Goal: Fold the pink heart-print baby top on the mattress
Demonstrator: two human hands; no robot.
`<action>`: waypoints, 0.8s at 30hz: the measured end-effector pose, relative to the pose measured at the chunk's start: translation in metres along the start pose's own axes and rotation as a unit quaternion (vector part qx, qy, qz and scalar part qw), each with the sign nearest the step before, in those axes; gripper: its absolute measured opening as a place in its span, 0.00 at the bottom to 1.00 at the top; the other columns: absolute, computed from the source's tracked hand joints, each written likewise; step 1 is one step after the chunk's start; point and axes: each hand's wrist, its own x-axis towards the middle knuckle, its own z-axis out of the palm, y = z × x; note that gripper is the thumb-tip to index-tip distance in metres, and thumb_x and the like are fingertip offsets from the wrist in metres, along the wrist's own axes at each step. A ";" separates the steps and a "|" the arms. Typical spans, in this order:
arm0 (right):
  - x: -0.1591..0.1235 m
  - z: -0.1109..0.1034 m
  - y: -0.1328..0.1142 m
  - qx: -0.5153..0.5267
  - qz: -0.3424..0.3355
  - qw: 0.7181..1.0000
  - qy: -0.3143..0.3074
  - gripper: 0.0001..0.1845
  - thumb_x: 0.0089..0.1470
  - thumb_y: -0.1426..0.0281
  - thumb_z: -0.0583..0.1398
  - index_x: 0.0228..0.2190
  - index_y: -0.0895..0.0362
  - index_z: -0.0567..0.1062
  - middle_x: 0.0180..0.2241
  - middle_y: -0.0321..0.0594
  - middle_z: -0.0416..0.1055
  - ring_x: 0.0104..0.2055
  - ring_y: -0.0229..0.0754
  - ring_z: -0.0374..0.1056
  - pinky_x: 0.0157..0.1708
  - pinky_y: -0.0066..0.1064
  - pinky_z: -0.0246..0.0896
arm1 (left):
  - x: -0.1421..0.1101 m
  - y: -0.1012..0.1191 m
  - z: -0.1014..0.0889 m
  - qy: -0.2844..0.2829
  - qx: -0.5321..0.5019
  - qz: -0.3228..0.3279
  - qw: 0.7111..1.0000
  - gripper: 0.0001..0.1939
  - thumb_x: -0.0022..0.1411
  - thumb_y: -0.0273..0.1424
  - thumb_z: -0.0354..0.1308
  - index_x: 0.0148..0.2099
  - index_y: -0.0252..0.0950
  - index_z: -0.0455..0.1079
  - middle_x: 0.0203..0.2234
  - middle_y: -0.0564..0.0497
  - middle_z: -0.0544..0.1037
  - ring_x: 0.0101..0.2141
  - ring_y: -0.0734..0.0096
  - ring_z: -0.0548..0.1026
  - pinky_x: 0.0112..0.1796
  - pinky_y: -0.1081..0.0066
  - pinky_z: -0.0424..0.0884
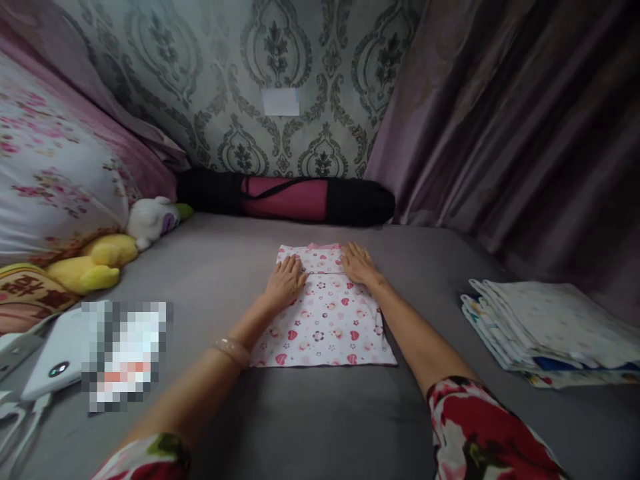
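A small white garment (327, 320) printed with pink hearts and flowers lies flat on the grey sheet in front of me. Its far part is folded over into a band, and a bit of pink trim shows at the far edge. My left hand (287, 281) rests palm down on the left side of the garment near the fold, fingers stretched out. On the upper right corner lies my right hand (361, 265), also flat with its fingers extended. Neither hand grasps the cloth.
To the right sits a stack of folded cloths (555, 327). A black and pink long bag (285, 198) lies along the wall. On the left are plush toys (113, 257), a floral pillow (55, 160), a white device (65, 350) with cables (35, 420), and a blurred-out item (131, 353).
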 end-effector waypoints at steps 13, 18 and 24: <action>0.007 0.015 0.011 0.020 -0.016 0.999 -0.033 0.32 0.68 0.61 0.39 0.68 0.57 0.49 0.70 0.46 0.42 0.72 0.48 0.37 0.68 0.45 0.30 | -0.008 0.004 0.010 0.011 -0.046 -0.011 0.999 0.32 0.72 0.43 0.36 0.70 0.28 0.51 0.69 0.38 0.51 0.68 0.54 0.49 0.65 0.55 0.46; 0.012 0.006 -0.006 0.003 -0.030 0.999 -0.018 0.32 0.67 0.63 0.42 0.68 0.61 0.51 0.70 0.48 0.42 0.72 0.47 0.36 0.68 0.45 0.26 | -0.008 0.003 0.014 0.033 -0.058 -0.012 0.998 0.31 0.71 0.43 0.36 0.69 0.32 0.52 0.69 0.39 0.53 0.68 0.56 0.50 0.65 0.55 0.47; 0.018 0.024 -0.029 0.011 -0.017 1.000 -0.004 0.34 0.67 0.62 0.39 0.67 0.69 0.51 0.70 0.50 0.42 0.72 0.45 0.36 0.69 0.42 0.27 | -0.007 0.003 0.015 0.031 -0.056 -0.012 0.998 0.31 0.71 0.43 0.37 0.69 0.31 0.52 0.69 0.39 0.53 0.68 0.56 0.50 0.65 0.55 0.47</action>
